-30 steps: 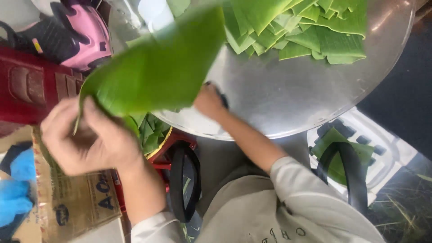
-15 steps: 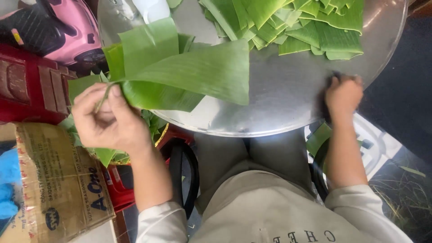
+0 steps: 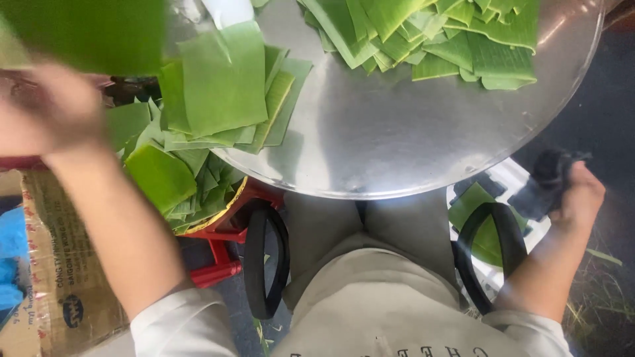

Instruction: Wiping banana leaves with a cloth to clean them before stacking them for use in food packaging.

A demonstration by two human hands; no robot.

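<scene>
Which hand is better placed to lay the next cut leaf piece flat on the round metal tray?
Left, likely. The left hand is raised by the green leaf piece, right beside the metal tray. The right hand hangs off the tray's edge, closed on a dark object.

Round metal tray (image 3: 397, 152), bare steel at centre. Heap of cut banana-leaf pieces (image 3: 436, 33) on its far edge. Cardboard box (image 3: 59, 277) on floor at lower left. Red plastic stool (image 3: 228, 228) under the tray's near-left rim.
</scene>
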